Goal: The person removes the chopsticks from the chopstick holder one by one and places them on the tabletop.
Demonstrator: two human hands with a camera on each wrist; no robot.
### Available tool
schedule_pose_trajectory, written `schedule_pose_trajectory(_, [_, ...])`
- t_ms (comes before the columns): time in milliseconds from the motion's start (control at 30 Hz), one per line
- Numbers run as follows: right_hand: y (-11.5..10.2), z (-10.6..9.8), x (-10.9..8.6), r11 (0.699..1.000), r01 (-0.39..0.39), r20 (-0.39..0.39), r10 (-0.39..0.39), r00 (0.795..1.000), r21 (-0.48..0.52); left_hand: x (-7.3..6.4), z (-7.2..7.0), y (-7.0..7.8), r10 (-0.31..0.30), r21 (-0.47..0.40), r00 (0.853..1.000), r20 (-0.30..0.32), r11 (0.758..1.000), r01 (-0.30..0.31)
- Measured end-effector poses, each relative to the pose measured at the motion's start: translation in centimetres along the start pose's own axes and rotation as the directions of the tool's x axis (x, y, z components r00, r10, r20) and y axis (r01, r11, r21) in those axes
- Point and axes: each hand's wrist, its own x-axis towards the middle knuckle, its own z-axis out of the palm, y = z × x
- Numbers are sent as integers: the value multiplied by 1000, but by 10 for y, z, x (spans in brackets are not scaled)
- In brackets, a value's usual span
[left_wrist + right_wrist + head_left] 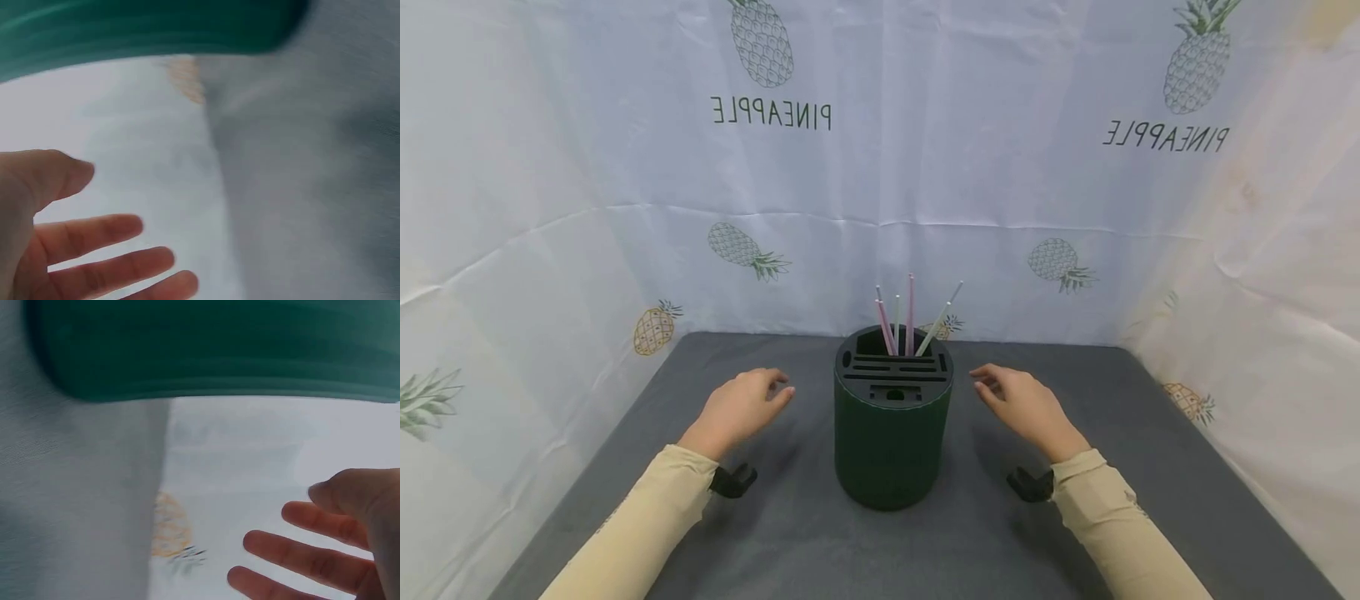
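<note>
A dark green round knife block (889, 450) with a black slotted top (895, 385) stands upright on the grey table. Several thin sticks, pink (910, 312) and pale green (934, 330), lean out of the opening at its back. To its left, my left hand (741, 408) hovers with fingers relaxed and holds nothing. My right hand (1022, 404) mirrors it on the other side, also apart from the block. Both wrist views show the green wall (156, 28) of the block above spread fingers (306, 556).
The grey table (880, 558) runs back to a white curtain (925, 167) printed with pineapples, which also hangs along both sides. A black wrist camera (733, 481) sits under the left wrist and another black camera (1030, 484) under the right.
</note>
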Motion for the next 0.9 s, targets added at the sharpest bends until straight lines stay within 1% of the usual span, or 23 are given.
schedule_pose_trajectory(67, [-6,-11,2,999,14,-32,-12,999,49,-1,-13,10,24,-40,999,-34,999,-25])
schedule_pose_trajectory(133, [-12,-23,4,992,35,-76,-26,997,118,-3,-24,22,50,-107,996,-69,993,-57])
schedule_pose_trajectory(200, [-19,-34,7,975,66,-130,-39,991,212,-5,-35,33,85,-201,992,-98,974,-103])
schedule_pose_trajectory(233, [-23,-39,8,960,89,-159,-47,986,267,-6,-39,39,99,-248,989,-113,961,-124])
schedule_pose_trajectory(267, [-26,-44,10,938,114,-185,-55,981,328,-6,-43,44,113,-301,986,-125,942,-146])
schedule_pose_trajectory(333, [-33,-51,14,885,167,-234,-68,970,435,-7,-48,53,145,-403,979,-144,895,-192])
schedule_pose_trajectory(367, [-36,-53,16,853,190,-252,-71,965,486,-6,-50,56,163,-450,975,-153,867,-215])
schedule_pose_trajectory(400, [-39,-55,19,814,213,-266,-75,961,541,-6,-51,60,174,-500,972,-155,835,-229])
schedule_pose_trajectory(467, [-44,-57,24,734,252,-283,-85,955,630,-5,-50,65,194,-596,969,-153,764,-247])
schedule_pose_trajectory(533, [-48,-57,29,663,277,-290,-94,953,696,-3,-48,68,206,-683,969,-137,688,-243])
schedule_pose_trajectory(567, [-49,-56,31,631,282,-287,-97,953,722,-3,-46,69,204,-722,971,-123,653,-229])
schedule_pose_trajectory(600, [-50,-55,33,607,286,-285,-102,953,742,-2,-45,70,197,-756,974,-108,620,-209])
schedule_pose_trajectory(667, [-51,-53,36,577,277,-270,-100,958,768,0,-41,71,181,-800,981,-77,576,-169])
schedule_pose_trajectory(700, [-52,-52,37,564,268,-260,-97,961,781,1,-39,72,168,-817,984,-58,559,-143])
schedule_pose_trajectory(767, [-52,-49,38,543,245,-237,-86,968,803,2,-35,73,137,-840,990,-22,534,-92])
schedule_pose_trajectory(833, [-52,-47,39,522,228,-218,-81,973,822,2,-32,73,111,-863,994,12,503,-46])
schedule_pose_trajectory(900, [-51,-45,40,504,217,-204,-81,976,836,3,-29,73,87,-884,995,43,467,-2])
